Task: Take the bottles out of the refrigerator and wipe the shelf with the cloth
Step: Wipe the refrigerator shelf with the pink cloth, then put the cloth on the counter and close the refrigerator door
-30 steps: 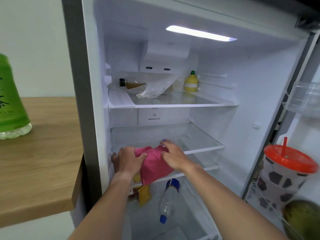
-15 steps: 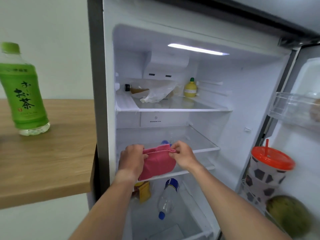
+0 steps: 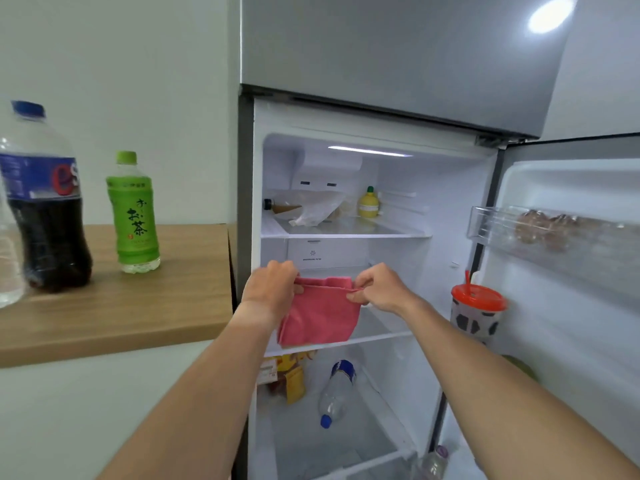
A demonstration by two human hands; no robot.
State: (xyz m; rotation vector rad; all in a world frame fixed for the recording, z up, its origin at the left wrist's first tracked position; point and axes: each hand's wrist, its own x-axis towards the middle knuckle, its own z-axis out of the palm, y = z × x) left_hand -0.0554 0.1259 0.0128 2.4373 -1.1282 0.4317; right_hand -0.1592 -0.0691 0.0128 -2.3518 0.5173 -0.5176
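Observation:
A pink cloth (image 3: 320, 315) hangs folded in front of the middle glass shelf (image 3: 384, 336) of the open refrigerator. My left hand (image 3: 272, 294) pinches its top left corner and my right hand (image 3: 381, 289) pinches its top right corner. On the wooden counter (image 3: 138, 306) to the left stand a green tea bottle (image 3: 133, 213), a dark cola bottle (image 3: 45, 199) and a clear bottle (image 3: 7, 265) at the frame edge. A clear water bottle (image 3: 337, 393) with a blue cap lies in the compartment below the shelf.
The top shelf (image 3: 346, 232) holds a yellow lemon-shaped bottle (image 3: 369, 202), a plastic bag (image 3: 313, 206) and a small dark-capped bottle. The open door at right carries a red-lidded cup (image 3: 476, 315) and an egg tray (image 3: 554, 226). Yellow packets (image 3: 292, 375) lie below the shelf.
The cloth was lifted off the middle shelf and pulled out toward me, held stretched by both hands. The view drew back and tilted up, bringing more of the counter bottles into sight.

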